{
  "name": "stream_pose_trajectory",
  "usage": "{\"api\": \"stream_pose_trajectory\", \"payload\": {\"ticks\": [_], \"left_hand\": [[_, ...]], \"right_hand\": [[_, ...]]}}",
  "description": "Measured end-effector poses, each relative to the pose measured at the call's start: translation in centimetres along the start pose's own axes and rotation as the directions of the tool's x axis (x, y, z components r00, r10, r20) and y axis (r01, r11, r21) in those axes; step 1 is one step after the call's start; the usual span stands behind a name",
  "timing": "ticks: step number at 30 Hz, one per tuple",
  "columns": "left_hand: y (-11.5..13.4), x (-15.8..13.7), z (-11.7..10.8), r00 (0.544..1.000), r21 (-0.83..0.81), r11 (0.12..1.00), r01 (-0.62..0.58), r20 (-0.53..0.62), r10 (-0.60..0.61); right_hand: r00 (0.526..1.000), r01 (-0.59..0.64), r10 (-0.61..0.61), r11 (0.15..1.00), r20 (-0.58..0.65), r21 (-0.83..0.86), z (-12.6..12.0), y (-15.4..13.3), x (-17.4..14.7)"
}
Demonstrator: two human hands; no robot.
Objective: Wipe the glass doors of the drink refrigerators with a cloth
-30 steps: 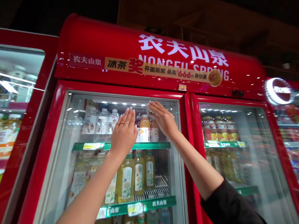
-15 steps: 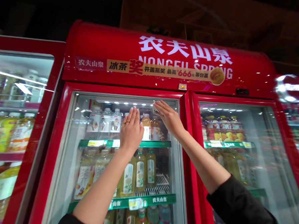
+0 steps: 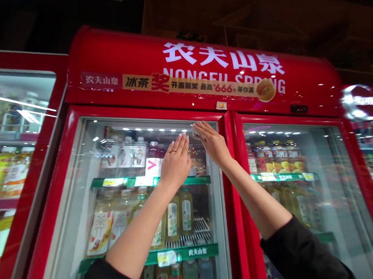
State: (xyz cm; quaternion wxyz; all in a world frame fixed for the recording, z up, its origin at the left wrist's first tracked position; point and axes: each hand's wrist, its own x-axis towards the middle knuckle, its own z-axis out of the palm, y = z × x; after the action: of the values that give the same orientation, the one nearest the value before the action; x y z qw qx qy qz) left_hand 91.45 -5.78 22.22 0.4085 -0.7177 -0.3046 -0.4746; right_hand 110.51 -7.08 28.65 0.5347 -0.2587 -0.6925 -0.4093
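Observation:
My left hand (image 3: pixel 177 163) lies flat against the glass door (image 3: pixel 219 196) of a red drinks fridge, its fingers stretched out and nothing visible under it. Bottles on the top shelf are partly hidden behind it. Close to the door's upper right corner, my right hand (image 3: pixel 213 142) presses a small whitish cloth (image 3: pixel 195 133) to the pane. Only the cloth's edge shows beyond the fingers, so its full size is hidden. A narrow gap separates the two hands.
The red door frame (image 3: pixel 227 162) runs just right of my right hand. Beyond it stands a second glass door (image 3: pixel 329 190). Green-edged shelves (image 3: pixel 198 251) hold several bottles behind the glass. Another red fridge (image 3: pixel 48 134) is at the left. A lettered sign panel (image 3: pixel 132 55) tops the fridge.
My left hand has slid right across the glass, closer to my right hand. The right hand stays near the upper corner with the cloth. The view has shifted slightly.

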Motion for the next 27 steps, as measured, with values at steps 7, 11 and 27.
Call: {"api": "stream_pose_trajectory", "payload": {"ticks": [7,11,27], "left_hand": [[-0.5,-0.3,0.8,0.997,-0.019,0.999,-0.030,-0.069,0.029],[-0.4,-0.3,0.9,0.998,0.000,1.000,-0.028,-0.060,0.028],[-0.2,-0.3,0.7,0.999,-0.026,1.000,-0.007,-0.053,0.006]], "right_hand": [[1.000,-0.007,0.004,0.986,-0.017,-0.166,-2.1,1.6,-0.6],[0.994,-0.085,0.066,0.961,-0.081,-0.263,-2.5,1.9,1.6],[0.998,-0.032,0.014,0.936,-0.054,-0.350,-3.4,3.1,2.1]]}}
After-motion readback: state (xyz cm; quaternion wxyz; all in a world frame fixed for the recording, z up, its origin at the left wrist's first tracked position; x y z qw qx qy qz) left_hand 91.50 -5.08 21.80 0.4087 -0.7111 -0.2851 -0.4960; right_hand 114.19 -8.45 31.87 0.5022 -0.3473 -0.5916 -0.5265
